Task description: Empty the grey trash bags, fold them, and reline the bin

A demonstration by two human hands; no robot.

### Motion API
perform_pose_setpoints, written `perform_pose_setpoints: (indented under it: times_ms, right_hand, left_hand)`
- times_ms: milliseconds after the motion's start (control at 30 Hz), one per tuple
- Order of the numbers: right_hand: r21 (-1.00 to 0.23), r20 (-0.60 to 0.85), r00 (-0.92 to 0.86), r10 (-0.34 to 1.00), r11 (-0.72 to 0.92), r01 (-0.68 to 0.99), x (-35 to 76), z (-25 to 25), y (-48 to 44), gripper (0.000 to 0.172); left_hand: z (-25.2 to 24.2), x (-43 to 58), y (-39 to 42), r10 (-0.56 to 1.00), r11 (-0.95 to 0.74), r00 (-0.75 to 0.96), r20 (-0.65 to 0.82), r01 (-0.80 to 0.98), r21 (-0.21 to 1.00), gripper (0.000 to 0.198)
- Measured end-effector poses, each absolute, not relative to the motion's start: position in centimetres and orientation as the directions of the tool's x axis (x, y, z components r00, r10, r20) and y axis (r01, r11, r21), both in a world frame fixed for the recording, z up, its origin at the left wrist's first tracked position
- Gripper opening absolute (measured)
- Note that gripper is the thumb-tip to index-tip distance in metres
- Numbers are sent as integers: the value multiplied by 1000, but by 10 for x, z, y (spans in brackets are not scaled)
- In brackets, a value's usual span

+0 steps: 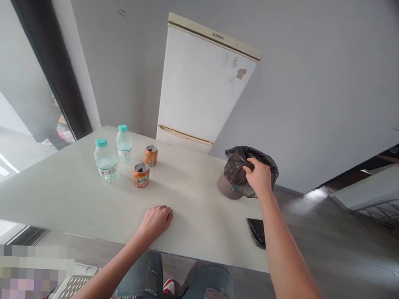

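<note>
My right hand (258,176) pinches the black plastic bag (235,167) that lines a small brown trash bin (230,190) at the table's right side. The bag is folded out over the bin's rim and hangs down its wall. My left hand (156,221) rests on the white table (195,220) near its front edge, fingers curled into a loose fist with nothing showing in it. Close to my right forearm lies a folded black plastic bag (256,232), partly covered by the arm.
Two clear bottles with teal caps, one in front (107,164) and one behind (123,147), stand at the left. Beside them are two open orange cans, the near can (141,177) and the far can (151,156). A white fridge (203,82) stands beyond the table.
</note>
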State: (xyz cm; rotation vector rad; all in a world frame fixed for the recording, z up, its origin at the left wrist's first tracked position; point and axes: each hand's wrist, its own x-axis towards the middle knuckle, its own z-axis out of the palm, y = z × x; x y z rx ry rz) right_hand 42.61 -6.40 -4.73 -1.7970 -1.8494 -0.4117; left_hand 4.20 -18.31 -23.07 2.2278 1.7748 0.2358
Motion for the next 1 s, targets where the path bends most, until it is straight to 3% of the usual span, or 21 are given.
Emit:
perform_pose_setpoints:
  times_ms: [267, 400, 500, 600, 700, 833, 1000]
  right_hand:
    - [-189, 574, -254, 778, 428, 884, 288, -51, -97, 26]
    - [-217, 556, -287, 780, 470, 856, 246, -49, -97, 25]
    - [-173, 526, -310, 792, 456, 873, 229, -40, -95, 20]
    - [-106, 670, -265, 694, 442, 891, 210, -28, -101, 14]
    - [-126, 766, -258, 588, 532, 837, 178, -20, -111, 13]
    - [-234, 609, -486, 626, 728, 645, 109, -25, -109, 9]
    - [-280, 456, -589, 667, 735, 617, 7, -34, -78, 20]
  left_hand:
    - [-224, 44, -191, 961, -249, 275, -33, 910, 333, 37]
    - [-221, 46, -202, 929, -338, 369, -35, 881, 333, 36]
    - [-222, 47, -209, 916, -367, 399, -36, 872, 323, 37]
    - [-225, 48, -211, 911, -376, 410, -45, 870, 319, 38]
    - [-227, 47, -209, 903, -392, 427, -39, 860, 327, 37]
    - [-229, 47, -208, 905, -388, 425, -34, 855, 345, 33]
    - [-227, 47, -209, 908, -384, 419, -28, 856, 345, 31]
